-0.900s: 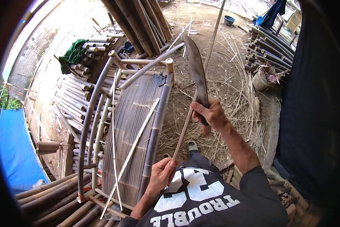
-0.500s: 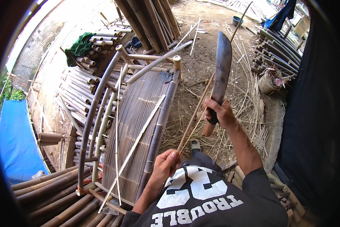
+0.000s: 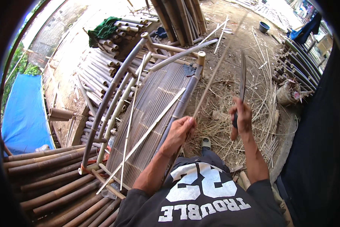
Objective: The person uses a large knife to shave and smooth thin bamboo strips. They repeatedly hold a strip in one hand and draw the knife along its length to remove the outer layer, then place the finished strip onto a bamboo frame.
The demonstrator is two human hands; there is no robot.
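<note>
My right hand point(image 3: 242, 115) is closed round the handle of a machete point(image 3: 243, 77), whose blade points up and away from me, seen nearly edge-on. In my left hand point(image 3: 182, 130) I grip a long thin bamboo strip point(image 3: 211, 80); it slants up and to the right, its far end blurred. The blade and the strip are apart. Close beside my left hand lies a bamboo bench point(image 3: 151, 102) with a slatted surface and a pole frame. Two pale strips point(image 3: 156, 126) cross over its slats.
Bamboo shavings point(image 3: 253, 132) litter the ground round my foot. Stacked bamboo poles point(image 3: 96, 77) lie at the left, more poles point(image 3: 52, 181) at the lower left. A chopping stump point(image 3: 287, 93) stands at the right by further poles point(image 3: 298, 66). A dark cloth point(image 3: 313, 151) hangs along the right.
My left hand has moved up and forward with the strip. The machete has swung right, away from the strip, its blade turned edge-on. The view has shifted, too.
</note>
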